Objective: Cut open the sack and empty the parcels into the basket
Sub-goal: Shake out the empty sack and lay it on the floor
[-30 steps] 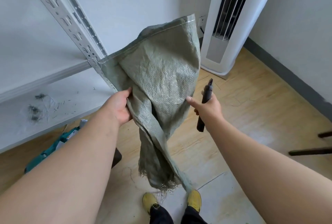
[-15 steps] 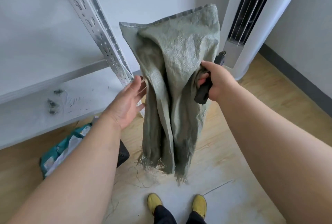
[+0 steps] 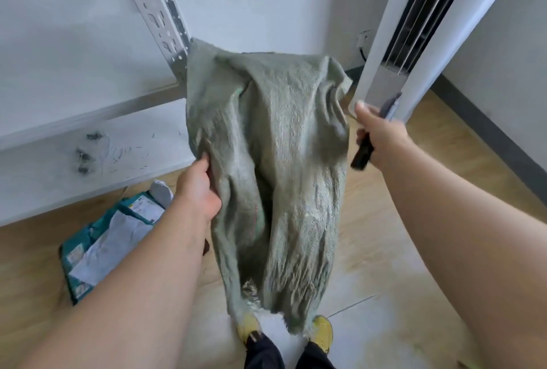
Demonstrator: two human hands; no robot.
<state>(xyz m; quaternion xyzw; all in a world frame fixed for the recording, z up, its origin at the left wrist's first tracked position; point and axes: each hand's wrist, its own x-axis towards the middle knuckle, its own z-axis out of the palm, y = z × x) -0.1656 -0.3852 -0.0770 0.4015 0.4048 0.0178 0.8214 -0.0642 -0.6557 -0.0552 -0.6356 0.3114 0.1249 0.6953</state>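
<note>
The person holds a limp green woven sack (image 3: 275,167) up between both hands. The left hand (image 3: 196,191) pinches the sack's left edge, thumb on the near side and fingers tucked behind the cloth. The right hand (image 3: 380,136) is curled round a dark cutter (image 3: 365,149), thumb raised beside the sack's upper right corner; whether it also touches the cloth cannot be told. The sack's frayed lower end hangs down over the yellow shoes (image 3: 322,331). Below and left of the left hand, teal parcels (image 3: 109,238) lie on the wooden floor (image 3: 399,200), under a white shelf (image 3: 59,158).
</note>
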